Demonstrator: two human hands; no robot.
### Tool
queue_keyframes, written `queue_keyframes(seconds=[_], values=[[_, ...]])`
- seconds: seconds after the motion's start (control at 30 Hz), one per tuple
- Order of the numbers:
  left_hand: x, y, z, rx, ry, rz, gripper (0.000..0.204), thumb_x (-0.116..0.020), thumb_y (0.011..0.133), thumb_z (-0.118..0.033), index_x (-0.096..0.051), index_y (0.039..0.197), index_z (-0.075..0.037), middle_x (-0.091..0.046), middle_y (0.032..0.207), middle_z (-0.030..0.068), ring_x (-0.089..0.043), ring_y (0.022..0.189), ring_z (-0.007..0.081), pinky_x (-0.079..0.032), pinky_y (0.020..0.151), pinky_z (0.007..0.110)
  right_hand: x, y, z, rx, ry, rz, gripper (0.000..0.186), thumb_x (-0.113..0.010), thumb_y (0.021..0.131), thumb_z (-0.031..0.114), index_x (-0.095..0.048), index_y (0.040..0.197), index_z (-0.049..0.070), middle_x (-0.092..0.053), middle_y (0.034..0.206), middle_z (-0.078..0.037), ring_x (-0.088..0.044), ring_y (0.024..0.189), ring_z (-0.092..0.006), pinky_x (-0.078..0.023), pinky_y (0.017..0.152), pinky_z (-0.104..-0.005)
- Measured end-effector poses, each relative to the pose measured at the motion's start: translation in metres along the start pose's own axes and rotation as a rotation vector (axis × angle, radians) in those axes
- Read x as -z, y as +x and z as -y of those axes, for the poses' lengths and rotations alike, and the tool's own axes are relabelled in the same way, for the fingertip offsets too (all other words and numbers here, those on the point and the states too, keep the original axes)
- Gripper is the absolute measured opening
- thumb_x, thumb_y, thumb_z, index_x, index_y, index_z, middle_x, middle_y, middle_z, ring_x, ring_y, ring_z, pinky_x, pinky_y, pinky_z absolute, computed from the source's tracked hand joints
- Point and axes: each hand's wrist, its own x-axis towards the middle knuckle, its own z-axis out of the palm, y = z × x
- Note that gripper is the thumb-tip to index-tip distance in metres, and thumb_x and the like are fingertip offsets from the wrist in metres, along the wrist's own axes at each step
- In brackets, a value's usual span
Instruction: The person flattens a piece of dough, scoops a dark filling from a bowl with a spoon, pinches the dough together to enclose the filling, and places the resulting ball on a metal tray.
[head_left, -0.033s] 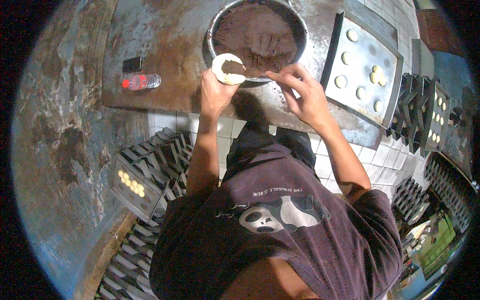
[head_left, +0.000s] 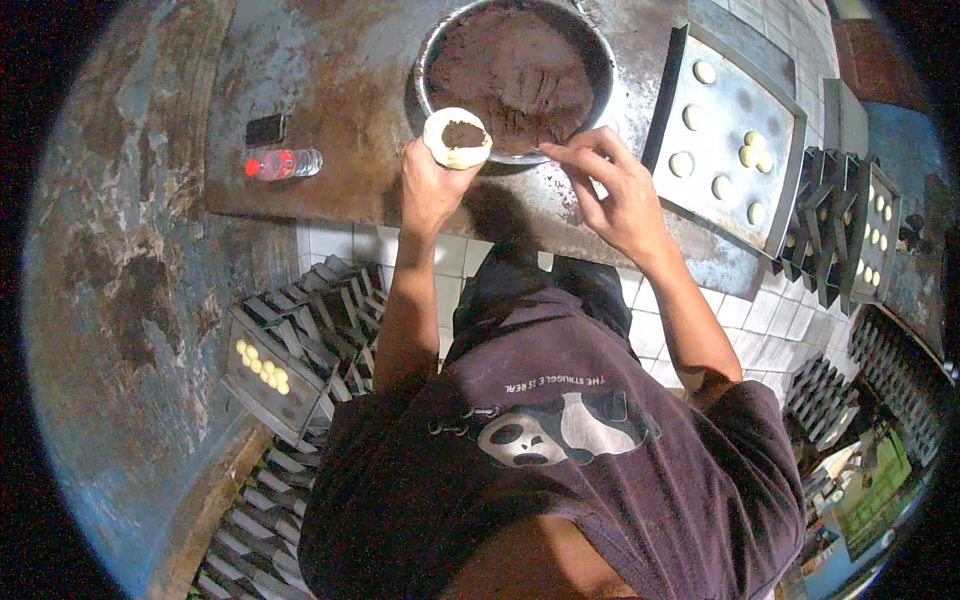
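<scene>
My left hand [head_left: 436,190] is closed around the underside of a flattened round of pale dough [head_left: 447,153]. A lump of dark brown filling [head_left: 463,135] lies in the middle of the dough. To its right, my right hand [head_left: 612,185] is at the near rim of a large metal basin [head_left: 421,98], thumb and fingers pinched together. Whatever thin thing may be between those fingertips is too small to make out. Dark brown paste [head_left: 510,70] fills the basin, its surface marked with grooves.
Right of the basin lies a metal tray [head_left: 700,140] with several dough balls. A water bottle [head_left: 285,164] and a dark phone-like object [head_left: 266,129] are on the worn table [head_left: 340,90] at left. Racked trays [head_left: 290,385] stand at lower left, more [head_left: 835,215] at right.
My right hand has drawn slightly right, away from the dough. The filling now sits as a compact lump, where before it reached toward the dough's right edge. My left hand has barely moved.
</scene>
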Motion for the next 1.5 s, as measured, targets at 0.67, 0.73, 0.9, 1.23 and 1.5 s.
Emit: queue_keyframes(seconds=[0.67, 0.73, 0.9, 1.23, 1.5], values=[[-0.036, -0.007, -0.004, -0.064, -0.19, 0.186, 0.033, -0.088, 0.081, -0.016, -0.075, 0.106, -0.001, -0.078, 0.097, 0.0091, -0.073, 0.087, 0.0169, -0.057, 0.081, 0.033, -0.064, -0.141, -0.158, -0.585, -0.111, 0.063, 0.046, -0.074, 0.094, 0.038, -0.069, 0.122, 0.002, -0.068, 0.116, -0.023, -0.066, 0.111, -0.0403, -0.053, 0.096, -0.046], [-0.027, -0.016, -0.019, -0.07, -0.186, 0.279, 0.035, -0.088, 0.079, -0.018, -0.074, 0.106, -0.001, -0.078, 0.099, 0.0107, -0.074, 0.09, 0.0186, -0.057, 0.082, 0.034, -0.016, -0.07, -0.071, -0.392, 0.114, 0.049, 0.065, -0.086, 0.083, 0.045, -0.067, 0.131, 0.006, -0.065, 0.125, -0.021, -0.064, 0.12, -0.0361, -0.052, 0.102, -0.0435], [-0.029, -0.005, -0.049, -0.122, -0.234, 0.506, 0.039, -0.089, 0.077, -0.019, -0.073, 0.107, -0.001, -0.078, 0.098, 0.012, -0.074, 0.091, 0.0176, -0.057, 0.081, 0.035, 0.034, 0.008, 0.023, 0.072, 0.116, 0.126, 0.09, -0.094, 0.071, 0.036, -0.053, 0.148, 0.013, -0.056, 0.139, -0.012, -0.059, 0.125, -0.0302, -0.05, 0.107, -0.0436], [-0.007, -0.01, -0.064, -0.054, -0.634, 0.608, 0.061, -0.083, 0.087, -0.022, -0.053, 0.137, -0.006, -0.069, 0.107, 0.0015, -0.066, 0.101, 0.014, -0.055, 0.086, 0.031, 0.04, 0.018, 0.028, -0.127, 0.425, 0.044, 0.021, -0.079, 0.092, 0.02, -0.078, 0.108, 0.005, -0.072, 0.095, -0.009, -0.071, 0.093, -0.0167, -0.058, 0.081, -0.0323], [-0.01, -0.018, -0.074, 0.231, -0.878, 0.384, 0.031, -0.066, 0.097, -0.022, -0.064, 0.12, -0.002, -0.068, 0.106, 0.0026, -0.064, 0.093, 0.0084, -0.051, 0.078, 0.025, 0.049, 0.025, 0.067, -0.127, 0.323, 0.037, 0.046, -0.075, 0.092, 0.021, -0.064, 0.135, 0.006, -0.064, 0.125, -0.015, -0.072, 0.102, -0.0293, -0.065, 0.082, -0.0415]])
